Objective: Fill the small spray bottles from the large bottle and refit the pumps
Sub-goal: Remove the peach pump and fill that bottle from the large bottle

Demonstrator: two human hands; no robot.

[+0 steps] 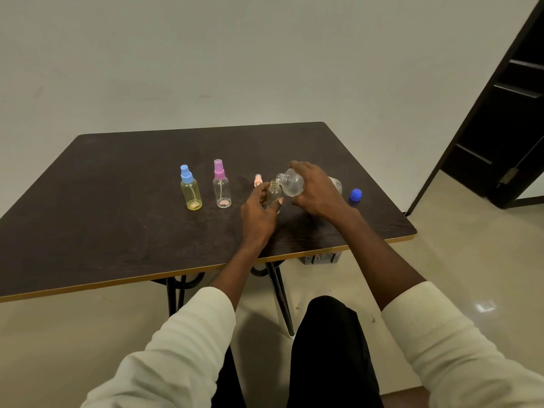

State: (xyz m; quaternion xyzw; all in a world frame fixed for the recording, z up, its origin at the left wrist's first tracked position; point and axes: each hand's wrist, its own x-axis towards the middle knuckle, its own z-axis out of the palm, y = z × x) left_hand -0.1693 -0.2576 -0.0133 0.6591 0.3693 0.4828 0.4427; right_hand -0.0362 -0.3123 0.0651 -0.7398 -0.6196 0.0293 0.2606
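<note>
The left hand (pixel 260 209) wraps around a small clear bottle (pixel 274 193) with no top on it. The bottle stands up straight on the dark worktop (pixel 103 201), a bit right of the middle. Its open mouth points up.

The right hand (pixel 316 189) grips the large bottle (pixel 291 182) from above. This bottle is clear too, and it is tipped over to the left. Its open neck sits right above the mouth of the small clear bottle, very close to it. I cannot tell if any water is coming out.

Just behind the small clear bottle a pink pump (pixel 258 180) rests on the worktop by itself. A blue cap (pixel 355 195) sits to the right of the right hand, near the edge of the worktop.

Two more small bottles stand to the left, apart from the hands. The yellow bottle (pixel 191 195) has a light blue pump on top. The pink-topped bottle (pixel 222 192) next to it is clear, with a purple-pink pump. Both have thin tubes inside.

White sleeves (pixel 188 334) cover both arms up to the forearms. A grey basket (pixel 322 258) peeks out from under the worktop on the floor.
</note>
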